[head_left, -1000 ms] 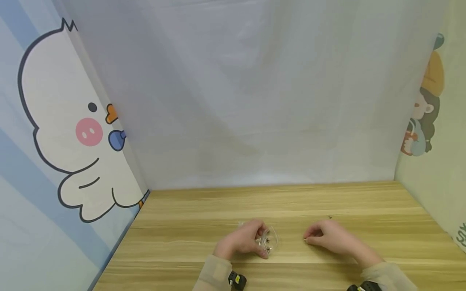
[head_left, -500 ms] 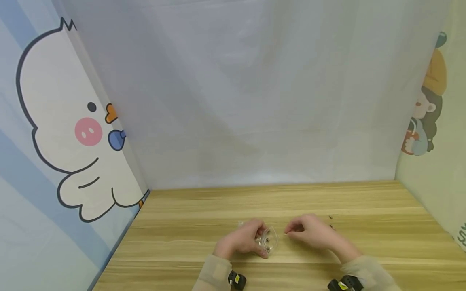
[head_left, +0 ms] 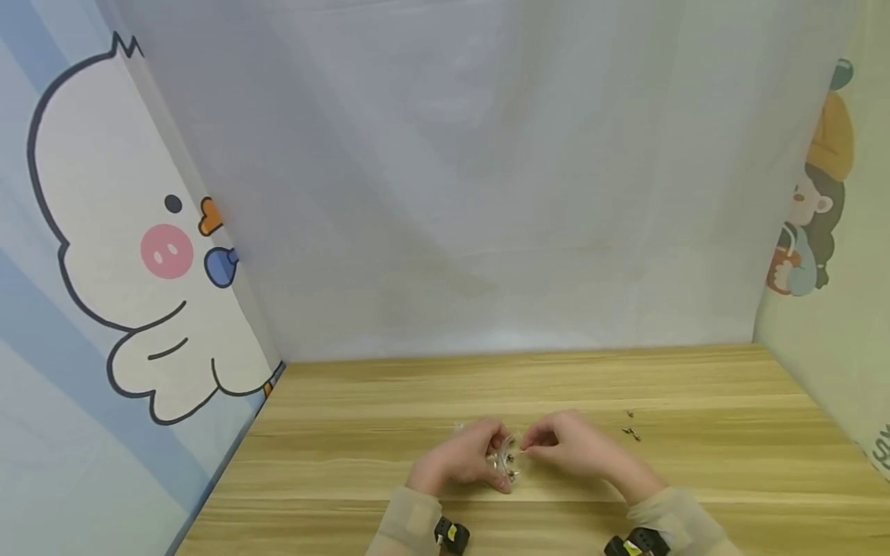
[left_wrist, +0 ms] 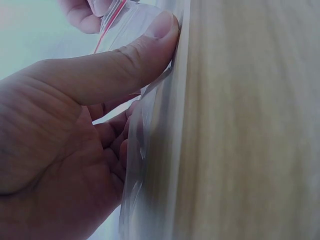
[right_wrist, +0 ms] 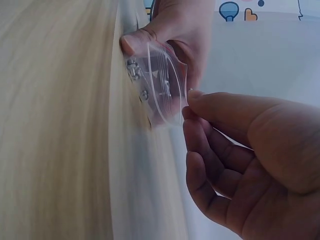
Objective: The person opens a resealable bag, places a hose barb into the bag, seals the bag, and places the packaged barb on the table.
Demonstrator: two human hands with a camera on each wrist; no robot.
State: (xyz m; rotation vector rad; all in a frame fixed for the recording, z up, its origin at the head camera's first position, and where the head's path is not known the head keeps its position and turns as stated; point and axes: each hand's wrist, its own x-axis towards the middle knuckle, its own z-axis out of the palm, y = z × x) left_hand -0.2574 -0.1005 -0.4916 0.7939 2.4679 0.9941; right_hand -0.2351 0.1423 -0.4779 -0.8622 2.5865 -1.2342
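While the left hand pinches the clear zip bag of small screws against the table near its 6 o'clock edge, the right hand brings pinched fingertips to the bag's mouth (contents unclear). Loose screws lie at 3 o'clock. Judged step: bagging; next, release inside the opening.

Head view looks forward and down from behind, well back over the tabletop. Both wrist views sit very close, skimming the tabletop, and share the clear bag between the two hands.
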